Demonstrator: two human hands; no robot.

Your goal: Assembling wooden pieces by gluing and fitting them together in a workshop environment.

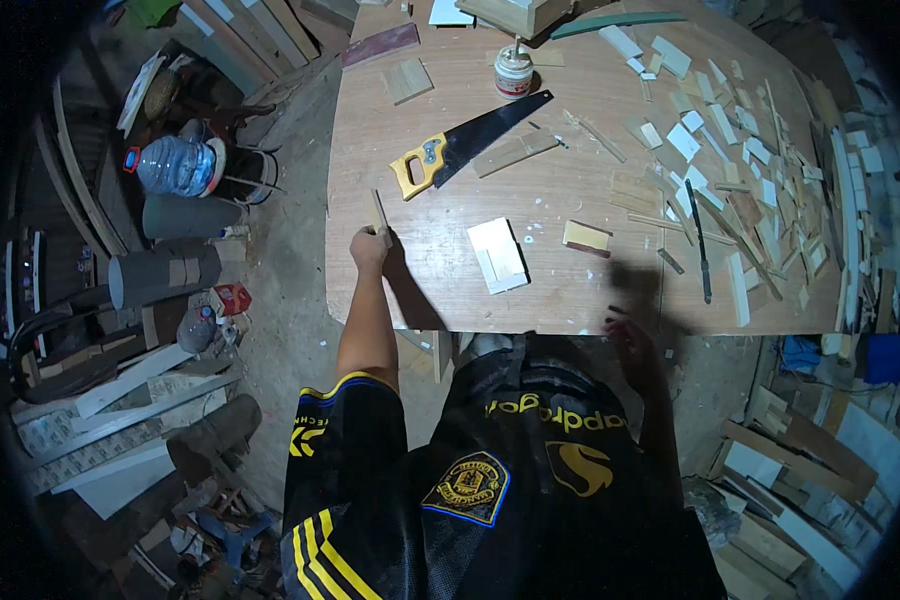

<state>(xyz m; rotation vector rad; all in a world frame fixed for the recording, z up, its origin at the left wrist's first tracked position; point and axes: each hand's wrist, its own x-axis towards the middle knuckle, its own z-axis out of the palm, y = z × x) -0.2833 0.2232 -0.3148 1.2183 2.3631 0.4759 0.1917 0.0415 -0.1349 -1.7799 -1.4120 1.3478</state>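
Observation:
My left hand [370, 248] is closed around a thin strip of wood [378, 212] and holds it up at the table's left side. Close to the table's front edge is my right hand [632, 345], in shadow, its fingers apart with nothing visible in them. Between the hands lies a pale rectangular wood piece [496, 256] with a dark side edge. To its right is a smaller light block [587, 236] with a dark reddish edge. Beyond them rests a handsaw [475, 140] with a yellow handle, beside a flat wood strip [518, 153].
A white jar [513, 73] with something sticking out stands at the back of the wooden table [430, 280]. Many wood offcuts [682, 142] and a thin black tool [698, 240] cover the right side. Left on the floor are a large water bottle [175, 165] and stacked boards [135, 385].

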